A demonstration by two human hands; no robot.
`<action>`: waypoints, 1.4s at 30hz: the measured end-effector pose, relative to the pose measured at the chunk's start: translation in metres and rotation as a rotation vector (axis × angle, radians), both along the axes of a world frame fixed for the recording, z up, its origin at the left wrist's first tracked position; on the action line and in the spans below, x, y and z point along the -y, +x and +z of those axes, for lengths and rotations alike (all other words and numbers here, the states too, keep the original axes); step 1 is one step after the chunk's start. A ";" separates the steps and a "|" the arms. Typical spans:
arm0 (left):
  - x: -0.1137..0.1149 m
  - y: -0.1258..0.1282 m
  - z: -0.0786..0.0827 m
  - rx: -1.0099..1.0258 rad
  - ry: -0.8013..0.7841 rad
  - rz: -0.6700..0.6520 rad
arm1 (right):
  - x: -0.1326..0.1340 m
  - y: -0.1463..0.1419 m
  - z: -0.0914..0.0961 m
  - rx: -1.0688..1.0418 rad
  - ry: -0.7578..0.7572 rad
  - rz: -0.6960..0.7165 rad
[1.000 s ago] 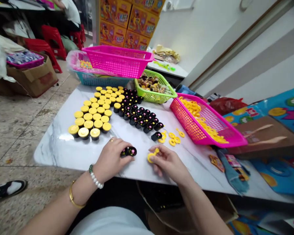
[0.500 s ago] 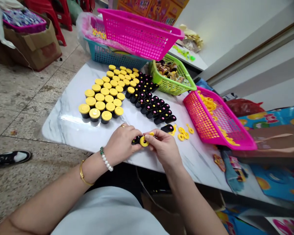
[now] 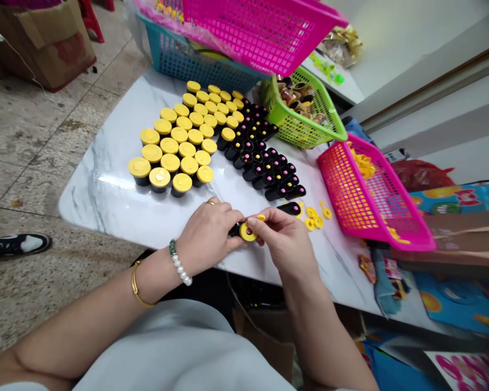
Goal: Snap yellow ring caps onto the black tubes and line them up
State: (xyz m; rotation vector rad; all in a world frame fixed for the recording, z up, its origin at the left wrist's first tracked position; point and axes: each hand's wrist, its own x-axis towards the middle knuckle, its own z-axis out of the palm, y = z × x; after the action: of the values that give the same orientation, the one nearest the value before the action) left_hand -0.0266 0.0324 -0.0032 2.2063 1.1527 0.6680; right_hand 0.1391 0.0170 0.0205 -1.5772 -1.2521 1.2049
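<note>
My left hand is closed around a small black cup at the front of the white marble table. My right hand pinches a yellow lid against that cup's mouth. Both hands meet over the table's near edge. Behind them stand several yellow-capped black cups in rows, and beside those several uncapped black cups. A few loose yellow lids lie just right of my hands.
A pink basket with yellow lids stands at the right. A green basket, a blue basket and another pink basket stand at the back. A cardboard box and someone's shoe are on the floor at left.
My right hand carried the yellow lid left to the black cup in my left hand and is pressing it on. The camera tilted down and closer to the table.
</note>
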 end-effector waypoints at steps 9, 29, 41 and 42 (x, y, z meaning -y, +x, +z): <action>0.001 0.000 0.000 -0.014 0.023 -0.025 | 0.011 -0.007 -0.017 0.018 0.076 -0.076; 0.007 -0.001 -0.001 -0.027 0.090 0.006 | 0.011 -0.008 -0.023 -0.162 0.054 -0.020; 0.003 -0.004 0.003 0.014 0.038 -0.035 | 0.008 0.007 -0.019 -0.322 -0.067 0.184; 0.004 -0.004 0.003 0.001 0.046 -0.031 | 0.008 0.007 -0.020 -0.335 -0.064 0.176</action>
State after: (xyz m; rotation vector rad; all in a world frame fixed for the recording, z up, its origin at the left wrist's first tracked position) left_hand -0.0305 0.0289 -0.0004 2.2578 1.1105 0.6885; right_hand 0.1458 0.0089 0.0005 -1.2616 -1.1578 1.5615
